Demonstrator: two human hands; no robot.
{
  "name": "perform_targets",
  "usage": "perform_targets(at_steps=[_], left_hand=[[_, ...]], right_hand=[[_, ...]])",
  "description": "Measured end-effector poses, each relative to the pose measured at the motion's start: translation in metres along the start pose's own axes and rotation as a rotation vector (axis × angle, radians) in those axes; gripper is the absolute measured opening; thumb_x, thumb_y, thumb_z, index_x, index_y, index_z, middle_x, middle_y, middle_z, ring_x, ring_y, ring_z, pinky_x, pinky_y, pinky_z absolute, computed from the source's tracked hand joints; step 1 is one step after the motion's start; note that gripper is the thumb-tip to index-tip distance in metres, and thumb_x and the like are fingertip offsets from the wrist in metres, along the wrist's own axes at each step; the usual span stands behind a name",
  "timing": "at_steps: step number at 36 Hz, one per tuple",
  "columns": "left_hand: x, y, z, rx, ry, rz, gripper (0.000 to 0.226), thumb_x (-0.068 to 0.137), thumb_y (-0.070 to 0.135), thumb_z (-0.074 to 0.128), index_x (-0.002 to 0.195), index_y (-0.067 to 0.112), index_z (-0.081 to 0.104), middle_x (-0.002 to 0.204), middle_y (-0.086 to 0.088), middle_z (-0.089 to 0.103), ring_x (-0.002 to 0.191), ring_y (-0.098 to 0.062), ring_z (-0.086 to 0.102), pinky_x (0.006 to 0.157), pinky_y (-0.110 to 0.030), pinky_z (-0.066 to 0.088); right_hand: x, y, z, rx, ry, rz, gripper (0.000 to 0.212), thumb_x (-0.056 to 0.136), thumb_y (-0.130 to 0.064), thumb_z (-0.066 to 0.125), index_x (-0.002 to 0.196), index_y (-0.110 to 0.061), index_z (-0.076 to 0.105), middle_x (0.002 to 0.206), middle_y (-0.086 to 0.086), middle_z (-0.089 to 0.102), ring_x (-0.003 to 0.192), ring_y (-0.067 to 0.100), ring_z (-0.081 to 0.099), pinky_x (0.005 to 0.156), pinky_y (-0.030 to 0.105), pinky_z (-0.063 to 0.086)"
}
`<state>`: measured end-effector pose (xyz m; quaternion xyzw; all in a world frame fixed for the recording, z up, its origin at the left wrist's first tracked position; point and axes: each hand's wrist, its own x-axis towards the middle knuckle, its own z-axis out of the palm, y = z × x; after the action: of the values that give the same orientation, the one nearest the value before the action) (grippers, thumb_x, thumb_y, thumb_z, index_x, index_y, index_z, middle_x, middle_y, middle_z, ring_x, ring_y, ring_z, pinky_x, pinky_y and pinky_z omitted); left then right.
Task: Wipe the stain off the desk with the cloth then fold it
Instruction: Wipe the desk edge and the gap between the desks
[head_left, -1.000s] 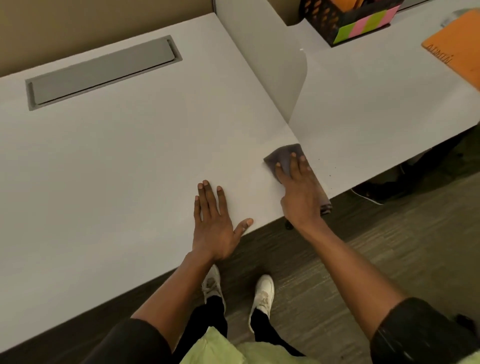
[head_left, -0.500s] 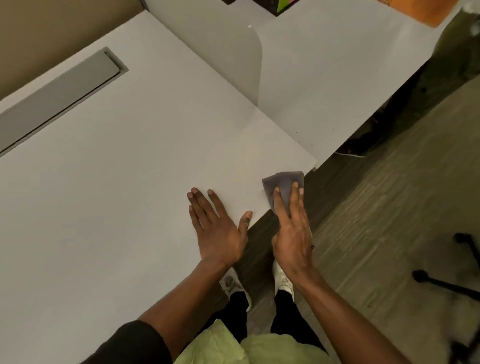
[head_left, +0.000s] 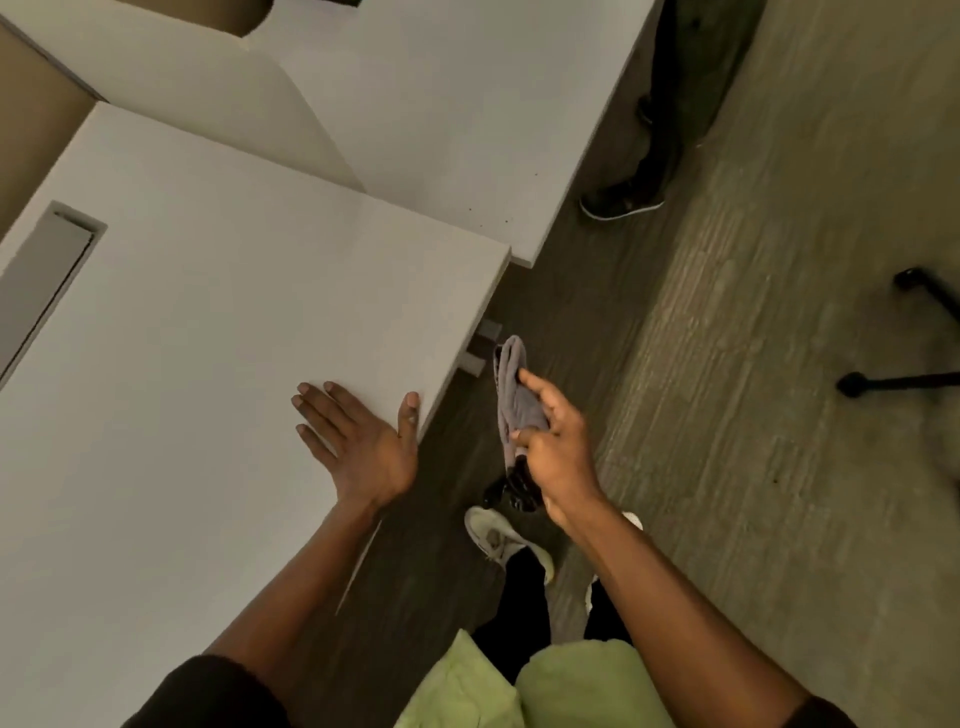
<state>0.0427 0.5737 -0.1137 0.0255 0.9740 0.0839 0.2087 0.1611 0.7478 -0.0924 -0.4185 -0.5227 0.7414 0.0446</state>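
A grey cloth (head_left: 511, 400) hangs crumpled in my right hand (head_left: 556, 452), held off the desk over the floor, just right of the desk's front corner. My left hand (head_left: 358, 436) lies flat, fingers spread, on the white desk (head_left: 208, 338) near its front edge. I see no stain on the desk surface around my left hand.
A grey cable-tray lid (head_left: 47, 275) is set into the desk at the left. A second white desk (head_left: 441, 104) adjoins behind, with a divider panel (head_left: 208, 78). Another person's dark shoe (head_left: 621, 202) and black chair-base legs (head_left: 904, 382) are on the floor.
My right hand slid the cloth off the desk's front edge and lifted it, bunched, over the floor. My left hand stayed flat on the desk. The view swung right and down.
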Motion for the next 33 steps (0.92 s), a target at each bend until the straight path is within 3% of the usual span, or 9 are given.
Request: perform_targets(at_steps=[5, 9, 13, 16, 19, 22, 26, 29, 33], left_hand=[[0.001, 0.003, -0.004, 0.033, -0.012, -0.023, 0.120, 0.096, 0.090, 0.014, 0.166, 0.003, -0.026, 0.173, -0.017, -0.039, 0.160, -0.033, -0.038, 0.131, -0.054, -0.021], [-0.001, 0.011, -0.009, 0.074, 0.045, -0.005, 0.116, 0.098, 0.086, 0.023, 0.170, 0.003, -0.015, 0.175, -0.016, -0.036, 0.161, -0.035, -0.036, 0.131, -0.057, -0.019], [-0.006, 0.026, -0.002, 0.076, 0.145, 0.082, 0.109, 0.103, 0.079, 0.034, 0.172, 0.005, -0.007, 0.178, -0.014, -0.030, 0.164, -0.033, -0.032, 0.132, -0.055, -0.014], [-0.006, 0.027, 0.012, 0.151, 0.185, 0.215, 0.104, 0.107, 0.076, 0.031, 0.173, 0.006, -0.007, 0.181, -0.012, -0.021, 0.167, -0.031, -0.022, 0.135, -0.054, -0.008], [-0.003, 0.022, 0.016, 0.229, 0.238, 0.259, 0.102, 0.107, 0.077, 0.028, 0.171, 0.002, 0.001, 0.182, -0.018, -0.004, 0.169, -0.038, -0.005, 0.135, -0.060, 0.004], [0.003, 0.017, 0.013, 0.276, 0.267, 0.305, 0.103, 0.103, 0.081, 0.029, 0.165, 0.000, 0.014, 0.177, -0.021, 0.009, 0.164, -0.043, 0.009, 0.128, -0.067, 0.019], [0.008, 0.010, 0.018, 0.286, 0.346, 0.304, 0.102, 0.102, 0.084, 0.031, 0.162, 0.002, 0.021, 0.173, -0.019, 0.018, 0.160, -0.043, 0.019, 0.124, -0.068, 0.028], [0.010, 0.008, 0.021, 0.267, 0.387, 0.307, 0.098, 0.104, 0.083, 0.026, 0.160, 0.002, 0.025, 0.172, -0.018, 0.022, 0.159, -0.042, 0.023, 0.122, -0.067, 0.030], [0.008, 0.006, 0.022, 0.253, 0.403, 0.323, 0.096, 0.106, 0.079, 0.021, 0.161, 0.002, 0.026, 0.172, -0.017, 0.021, 0.159, -0.040, 0.023, 0.122, -0.066, 0.029]], right_hand=[[0.007, 0.010, -0.009, 0.193, -0.025, 0.047, 0.074, 0.086, 0.023, 0.052, 0.142, -0.023, 0.061, 0.136, -0.006, 0.067, 0.117, 0.002, 0.068, 0.087, 0.020, 0.060], [0.019, 0.009, -0.014, 0.358, -0.046, 0.095, 0.076, 0.086, 0.024, 0.051, 0.145, -0.022, 0.061, 0.143, 0.001, 0.066, 0.127, 0.017, 0.066, 0.103, 0.038, 0.059], [0.034, 0.005, -0.021, 0.494, -0.036, 0.168, 0.075, 0.085, 0.021, 0.053, 0.142, -0.026, 0.063, 0.126, 0.002, 0.075, 0.115, 0.021, 0.073, 0.100, 0.043, 0.061], [0.051, 0.003, -0.024, 0.611, -0.056, 0.177, 0.066, 0.087, 0.014, 0.057, 0.141, -0.024, 0.063, 0.129, 0.009, 0.074, 0.119, 0.030, 0.071, 0.107, 0.052, 0.056], [0.062, -0.006, -0.023, 0.655, -0.059, 0.149, 0.060, 0.087, 0.003, 0.070, 0.142, -0.019, 0.062, 0.129, 0.010, 0.074, 0.118, 0.030, 0.072, 0.108, 0.053, 0.055], [0.068, -0.014, -0.020, 0.626, -0.029, 0.093, 0.066, 0.082, 0.001, 0.081, 0.143, -0.018, 0.060, 0.127, 0.007, 0.075, 0.115, 0.026, 0.074, 0.103, 0.051, 0.058], [0.080, -0.023, -0.009, 0.427, 0.028, -0.028, 0.074, 0.083, 0.011, 0.077, 0.147, -0.020, 0.055, 0.141, 0.006, 0.067, 0.124, 0.021, 0.068, 0.104, 0.044, 0.059], [0.089, -0.029, 0.004, 0.340, 0.035, -0.081, 0.075, 0.087, 0.013, 0.071, 0.153, -0.017, 0.050, 0.148, 0.008, 0.062, 0.131, 0.022, 0.064, 0.110, 0.048, 0.054], [0.095, -0.034, 0.026, 0.157, 0.093, -0.164, 0.070, 0.090, 0.007, 0.070, 0.153, -0.017, 0.052, 0.148, 0.006, 0.062, 0.132, 0.023, 0.063, 0.111, 0.042, 0.053]])
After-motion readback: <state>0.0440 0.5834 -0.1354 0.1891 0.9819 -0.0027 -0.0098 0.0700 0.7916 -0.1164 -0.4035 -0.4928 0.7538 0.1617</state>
